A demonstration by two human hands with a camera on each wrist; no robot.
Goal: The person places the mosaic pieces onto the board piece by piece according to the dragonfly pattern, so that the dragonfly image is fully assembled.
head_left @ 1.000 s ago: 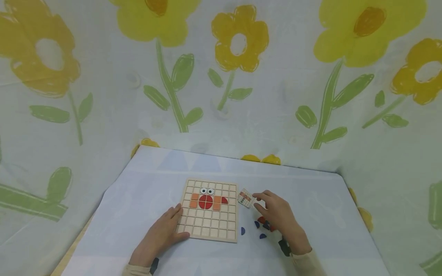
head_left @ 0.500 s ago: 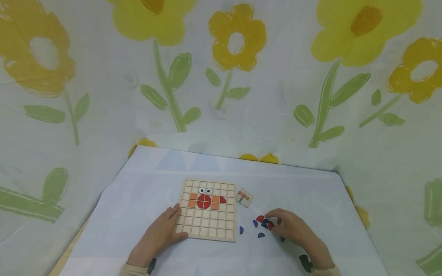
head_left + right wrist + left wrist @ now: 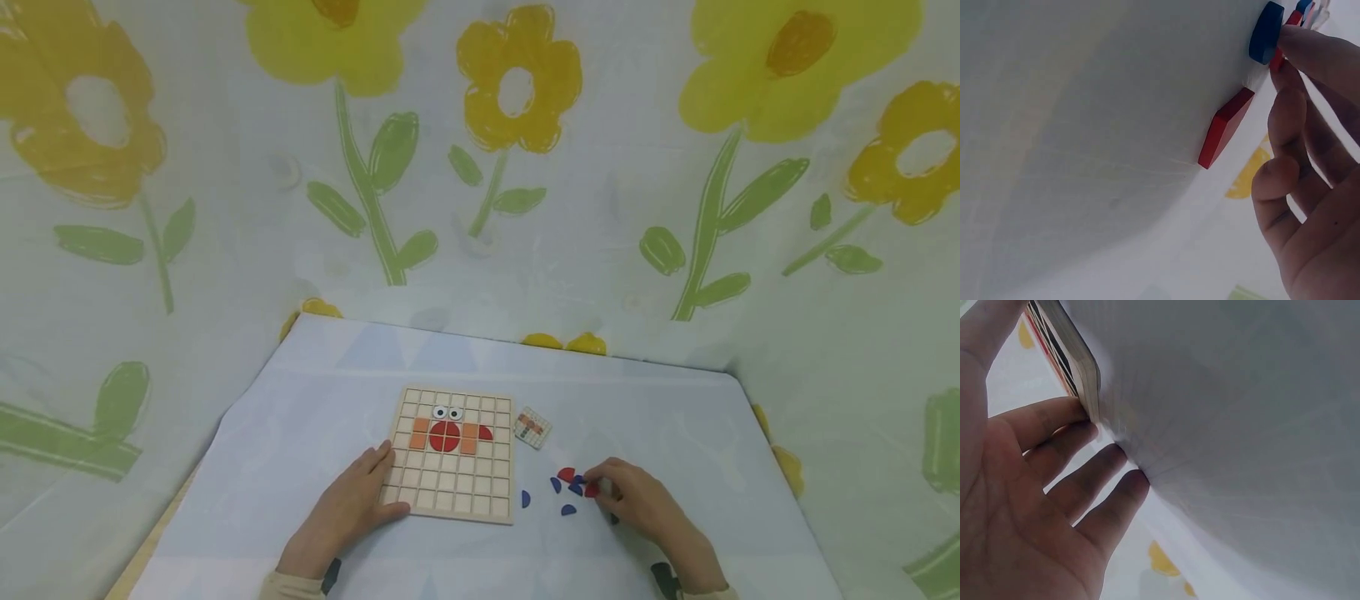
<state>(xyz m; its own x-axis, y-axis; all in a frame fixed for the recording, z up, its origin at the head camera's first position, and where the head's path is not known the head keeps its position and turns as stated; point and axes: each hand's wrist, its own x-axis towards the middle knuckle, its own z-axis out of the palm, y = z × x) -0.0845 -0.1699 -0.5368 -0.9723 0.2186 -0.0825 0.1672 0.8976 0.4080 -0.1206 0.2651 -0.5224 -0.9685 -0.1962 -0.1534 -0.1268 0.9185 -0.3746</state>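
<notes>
A square wooden grid board (image 3: 455, 483) lies on the table. Orange squares (image 3: 421, 427), red rounded pieces (image 3: 444, 437) and two eye pieces (image 3: 447, 412) sit in its upper cells. My left hand (image 3: 348, 504) rests along the board's left edge with fairly straight fingers, thumb at the front edge; its fingertips touch the board's side (image 3: 1088, 381) in the left wrist view. At the loose pieces, my right hand (image 3: 637, 500) pinches a red piece (image 3: 592, 491) between thumb and index finger. Beside the thumb stands a blue piece (image 3: 1266, 32) in the right wrist view.
Several blue half-round pieces (image 3: 568, 510) and another red piece (image 3: 566, 474) lie between the board and my right hand. A small pattern card (image 3: 532, 427) lies right of the board. Flowered cloth (image 3: 570, 217) hangs behind the table (image 3: 660, 408).
My right hand has left the pattern card and come down, toward me, to the loose pieces, where its fingertips have closed on a red one. The left hand has stayed on the board.
</notes>
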